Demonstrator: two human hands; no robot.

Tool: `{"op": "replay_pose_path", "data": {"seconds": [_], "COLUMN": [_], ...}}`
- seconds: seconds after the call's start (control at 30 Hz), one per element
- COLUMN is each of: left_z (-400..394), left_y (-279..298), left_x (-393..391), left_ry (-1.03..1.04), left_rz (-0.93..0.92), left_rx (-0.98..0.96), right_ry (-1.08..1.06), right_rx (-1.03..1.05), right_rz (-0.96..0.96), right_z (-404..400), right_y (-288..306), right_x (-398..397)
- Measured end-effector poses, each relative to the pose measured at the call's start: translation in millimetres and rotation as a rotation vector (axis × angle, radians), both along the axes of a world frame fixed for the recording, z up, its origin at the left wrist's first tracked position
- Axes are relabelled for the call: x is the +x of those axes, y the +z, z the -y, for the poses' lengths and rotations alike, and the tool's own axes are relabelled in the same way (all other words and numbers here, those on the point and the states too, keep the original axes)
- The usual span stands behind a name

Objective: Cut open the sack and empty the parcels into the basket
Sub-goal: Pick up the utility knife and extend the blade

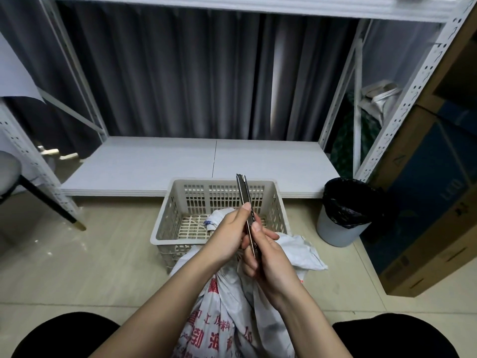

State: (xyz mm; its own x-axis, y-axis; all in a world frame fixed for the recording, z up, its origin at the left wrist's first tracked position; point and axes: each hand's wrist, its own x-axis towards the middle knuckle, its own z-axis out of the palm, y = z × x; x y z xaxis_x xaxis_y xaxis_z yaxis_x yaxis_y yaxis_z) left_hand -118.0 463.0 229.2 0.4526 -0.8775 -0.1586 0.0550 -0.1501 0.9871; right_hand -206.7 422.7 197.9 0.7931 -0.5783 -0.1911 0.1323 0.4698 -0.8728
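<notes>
Hands gripping a slim utility knife upright, left hand and right hand both curled round its handle, white printed sack below, leaning on the slotted basket on the floor.

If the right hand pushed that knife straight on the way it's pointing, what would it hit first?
Probably the far wall of the basket. The right hand holds the utility knife tip up and away, over the basket's open top. Depth is unclear; it might pass above the rim toward the low shelf board.
</notes>
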Motion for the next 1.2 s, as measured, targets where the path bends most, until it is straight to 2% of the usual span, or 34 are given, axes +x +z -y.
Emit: {"op": "replay_pose_path", "data": {"seconds": [0.13,0.2,0.27,0.37,0.57,0.8,1.0,1.2], "left_z": [2,4,6,11,11,5,-2,-11], "left_y": [-10,-10,-8,0,5,-2,-4,-1], "left_x": [-1,1,7,8,-2,-2,-10,-17], "left_ry": [-0.012,0.018,0.080,0.158,0.152,0.095,0.099,0.019], "left_rz": [0.024,-0.103,-0.267,-0.388,-0.371,-0.325,-0.272,-0.137], "left_rx": [0.034,-0.008,-0.148,-0.307,-0.342,-0.267,-0.230,-0.073], "right_ry": [-0.067,-0.088,-0.080,-0.056,0.026,-0.006,-0.070,-0.068], "right_rx": [-0.026,-0.033,-0.058,-0.070,-0.065,-0.269,-0.221,-0.255], "right_rz": [-0.061,-0.064,-0.062,-0.022,0.144,-0.026,-0.046,-0.120], "right_z": [-3,-2,-2,-8,-11,-13,-15,-11], "right_y": [-2,0,2,1,1,1,-4,-2], "right_x": [3,5,6,6,4,0,1,3]}}
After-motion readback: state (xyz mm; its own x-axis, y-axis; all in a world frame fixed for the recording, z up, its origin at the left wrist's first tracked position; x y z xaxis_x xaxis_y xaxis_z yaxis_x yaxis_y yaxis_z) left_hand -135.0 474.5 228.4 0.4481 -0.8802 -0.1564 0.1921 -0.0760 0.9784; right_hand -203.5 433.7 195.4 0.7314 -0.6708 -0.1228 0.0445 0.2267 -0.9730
